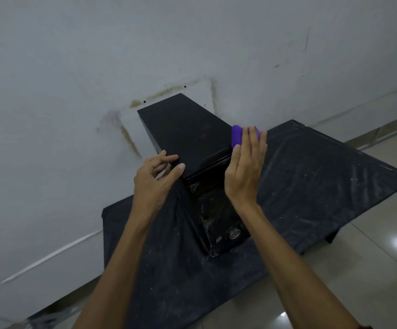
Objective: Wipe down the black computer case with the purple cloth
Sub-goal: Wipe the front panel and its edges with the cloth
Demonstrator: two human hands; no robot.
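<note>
Bracing first: your left hand [156,184] grips the black computer case [183,131] corner. With your right hand [245,172] flat on the purple cloth [236,137], press evenly along its side.

The purple cloth [236,136] under the fingers of the right hand [242,172] looked soft, matt and fuzzy. Between it and the fingertips of the left hand [152,184], the top of the computer case [188,136] was matt black and faintly dusty; the front below the fingers shone. Beyond the right fingers the black sheet [323,181] looked like thin, wrinkled, shiny plastic flecked pale. The floor tiles [371,269] were glossy and the wall [97,55] was matt and stained.
</note>
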